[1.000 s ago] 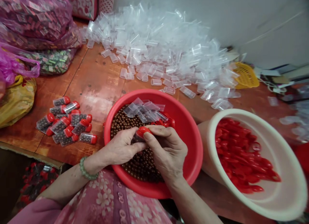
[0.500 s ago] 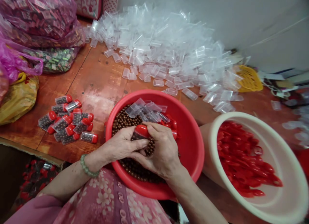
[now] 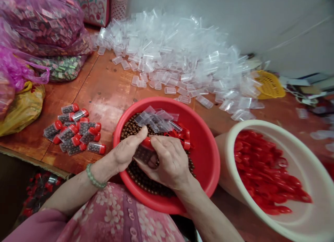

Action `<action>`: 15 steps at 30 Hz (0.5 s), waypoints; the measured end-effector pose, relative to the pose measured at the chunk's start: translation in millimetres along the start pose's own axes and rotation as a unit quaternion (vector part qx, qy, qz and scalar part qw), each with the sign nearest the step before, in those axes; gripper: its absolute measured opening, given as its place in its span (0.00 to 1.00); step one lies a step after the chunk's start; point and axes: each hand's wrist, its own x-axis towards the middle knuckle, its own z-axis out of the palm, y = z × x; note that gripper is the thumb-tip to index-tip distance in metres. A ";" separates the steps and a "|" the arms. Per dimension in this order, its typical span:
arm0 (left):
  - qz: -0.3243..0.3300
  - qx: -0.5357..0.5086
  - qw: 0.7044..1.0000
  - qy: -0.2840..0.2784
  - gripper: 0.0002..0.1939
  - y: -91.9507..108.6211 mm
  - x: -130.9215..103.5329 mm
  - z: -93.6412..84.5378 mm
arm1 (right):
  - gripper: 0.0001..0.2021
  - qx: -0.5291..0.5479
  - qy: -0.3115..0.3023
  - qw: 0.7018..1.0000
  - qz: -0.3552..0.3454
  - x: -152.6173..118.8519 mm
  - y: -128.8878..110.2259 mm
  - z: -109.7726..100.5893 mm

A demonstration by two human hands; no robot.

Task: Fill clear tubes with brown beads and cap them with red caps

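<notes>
A small clear plastic container (image 3: 143, 154) with a red cap and dark beads inside is held between my hands, tilted, over the red basin (image 3: 208, 169). My left hand (image 3: 126, 152) steadies it from the left, its thumb raised by the cap and its other fingers mostly hidden. My right hand (image 3: 171, 162) grips it from the right, fingertips at the red cap. Brown beads (image 3: 153, 186) fill the near and left part of the basin. Clear empty tubes (image 3: 159, 118) and red caps (image 3: 184, 135) lie on its far side.
Left of the basin is a pile of filled containers (image 3: 75, 130). A large heap of clear tubes (image 3: 182, 57) spreads along the wall. The cream bucket (image 3: 232, 158) at right holds red plastic parts (image 3: 263, 176). Stuffed plastic bags (image 3: 44, 29) and a yellow basket (image 3: 270, 84) stand farther off.
My left thumb has lifted from the container's side to near its cap. The container has shifted slightly left and down, showing more of its clear body.
</notes>
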 end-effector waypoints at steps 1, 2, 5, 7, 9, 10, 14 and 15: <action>0.038 0.041 0.998 0.042 0.23 -2.4 -0.2 0.9 | 0.26 0.004 -0.001 1.000 -0.008 -0.7 -1.1 0.6; 0.080 0.095 0.989 0.083 0.19 -4.8 -1.5 1.8 | 0.25 0.007 0.000 1.000 -0.019 -1.2 -2.4 0.7; 0.176 0.266 0.939 0.128 0.11 -8.4 -12.4 5.6 | 0.20 0.007 0.014 0.998 -0.056 -1.1 -7.4 -2.5; 0.189 0.300 0.929 0.107 0.13 -7.5 -23.1 9.4 | 0.16 -0.001 0.031 0.996 -0.080 0.9 -11.5 -7.5; 0.179 0.270 0.941 0.100 0.16 -5.9 -32.9 13.4 | 0.11 -0.013 0.043 0.994 -0.099 4.8 -17.4 -13.0; 0.169 0.245 0.949 0.101 0.18 -5.5 -36.9 14.9 | 0.09 -0.017 0.046 0.993 -0.106 7.4 -21.4 -15.5; 0.146 0.136 0.975 0.102 0.18 -7.0 -50.4 11.7 | 0.07 -0.003 0.022 0.994 -0.105 21.8 -42.3 -23.2; 0.143 0.117 0.976 0.112 0.18 -6.8 -55.6 8.1 | 0.08 0.018 -0.002 0.994 -0.108 25.9 -46.2 -25.0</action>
